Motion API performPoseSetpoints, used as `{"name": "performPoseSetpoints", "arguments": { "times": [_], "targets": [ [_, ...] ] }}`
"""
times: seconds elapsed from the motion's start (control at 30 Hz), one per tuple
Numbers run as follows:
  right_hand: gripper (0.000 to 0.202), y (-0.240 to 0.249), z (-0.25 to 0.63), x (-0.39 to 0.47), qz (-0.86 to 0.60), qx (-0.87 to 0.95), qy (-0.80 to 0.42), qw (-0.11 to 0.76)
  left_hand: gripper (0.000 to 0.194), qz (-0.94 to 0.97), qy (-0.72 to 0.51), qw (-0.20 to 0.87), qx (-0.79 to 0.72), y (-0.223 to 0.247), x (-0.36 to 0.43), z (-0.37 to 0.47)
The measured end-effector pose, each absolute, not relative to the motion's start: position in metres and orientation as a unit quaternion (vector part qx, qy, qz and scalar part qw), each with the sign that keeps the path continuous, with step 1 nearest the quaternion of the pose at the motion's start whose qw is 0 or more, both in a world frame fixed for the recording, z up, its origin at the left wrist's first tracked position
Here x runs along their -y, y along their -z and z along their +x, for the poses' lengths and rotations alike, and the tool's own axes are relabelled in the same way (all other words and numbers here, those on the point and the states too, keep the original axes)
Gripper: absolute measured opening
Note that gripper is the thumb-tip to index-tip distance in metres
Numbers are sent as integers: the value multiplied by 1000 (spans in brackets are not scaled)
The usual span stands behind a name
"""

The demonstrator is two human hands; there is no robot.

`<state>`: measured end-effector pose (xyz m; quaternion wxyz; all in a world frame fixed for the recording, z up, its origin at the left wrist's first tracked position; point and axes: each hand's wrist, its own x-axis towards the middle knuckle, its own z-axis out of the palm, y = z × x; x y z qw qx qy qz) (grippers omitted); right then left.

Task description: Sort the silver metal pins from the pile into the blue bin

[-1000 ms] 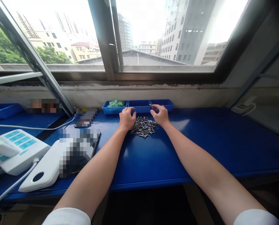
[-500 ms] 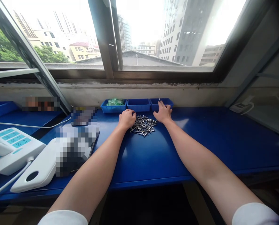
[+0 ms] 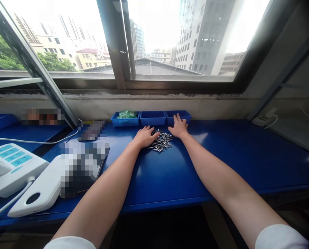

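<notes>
A loose pile of small metal pins (image 3: 162, 141) lies on the blue tabletop (image 3: 164, 180). My left hand (image 3: 144, 137) rests at the pile's left side, fingers apart, with its thumb over the pins. At the front of the right blue bin (image 3: 170, 119) is my right hand (image 3: 179, 127), fingers spread and nothing visible in it; its fingertips reach over the rim. The middle blue bin (image 3: 153, 120) shows nothing inside. Green plastic packets (image 3: 127, 114) fill the left blue bin (image 3: 125, 122).
On the left are a white power strip (image 3: 16, 162), a white oblong device (image 3: 37, 186), cables and blurred items. Another blue bin (image 3: 1, 121) sits at the far left. A metal frame post (image 3: 53, 93) rises at the back left, before the window.
My left hand has opened and spread over the left part of the pile. The small pin at my right fingertips is no longer visible, and the fingers are more spread.
</notes>
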<state>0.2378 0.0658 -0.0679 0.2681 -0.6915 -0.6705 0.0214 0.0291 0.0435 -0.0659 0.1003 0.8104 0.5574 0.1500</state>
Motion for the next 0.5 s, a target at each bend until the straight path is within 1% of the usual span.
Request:
{"name": "performPoseSetpoints", "arguments": {
  "times": [0.07,0.1,0.17,0.23,0.27,0.37,0.4,0.5],
  "targets": [
    [74,67,236,-63,-683,669,-9,293,71,805,-175,104,-558,65,-46,29],
    [69,65,234,-61,-673,671,3,312,68,802,-191,104,-556,65,-47,28],
    [53,62,230,-55,-641,686,22,344,61,799,-231,95,-547,65,-50,27],
    [38,59,223,-47,-600,724,7,341,57,788,-266,94,-547,65,-52,26],
    [37,58,219,-44,-580,746,-7,327,55,784,-274,98,-548,65,-53,25],
    [49,60,204,-35,-557,784,-29,271,51,783,-270,109,-550,67,-54,25],
    [50,62,200,-34,-555,793,-29,250,48,786,-265,108,-548,68,-53,25],
    [44,66,190,-33,-553,802,-22,224,43,803,-254,94,-531,70,-51,25]
  ]
}}
